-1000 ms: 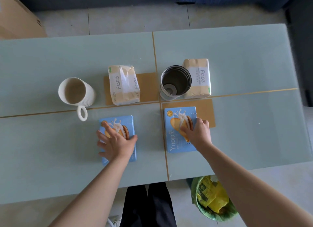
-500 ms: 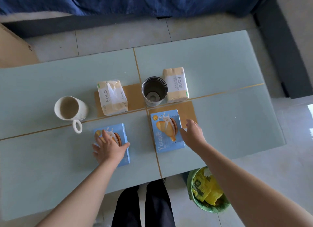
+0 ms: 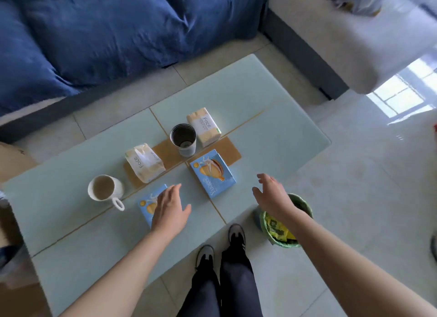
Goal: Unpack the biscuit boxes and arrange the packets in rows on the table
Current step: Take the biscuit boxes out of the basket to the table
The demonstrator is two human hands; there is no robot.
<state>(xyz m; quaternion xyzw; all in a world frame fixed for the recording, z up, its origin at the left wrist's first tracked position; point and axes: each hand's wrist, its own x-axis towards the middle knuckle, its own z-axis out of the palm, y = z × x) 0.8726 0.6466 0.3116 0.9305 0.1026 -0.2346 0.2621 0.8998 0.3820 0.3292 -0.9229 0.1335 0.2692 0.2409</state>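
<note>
Two blue biscuit boxes lie flat on the pale glass table. The left box is partly covered by my left hand, whose fingers are spread over its right side. The right box lies uncovered near the table's middle seam. My right hand hovers open to the right of that box, apart from it, fingers spread and holding nothing. No loose biscuit packets are visible.
Two beige tissue packs, a steel tumbler and a white mug stand behind the boxes. A green-lined bin sits by the table's near right edge. A blue sofa lies beyond.
My right hand has lifted off the right box and moved away to its right. My left hand has slid toward the left box's right side. The view has swung upward and tilted.
</note>
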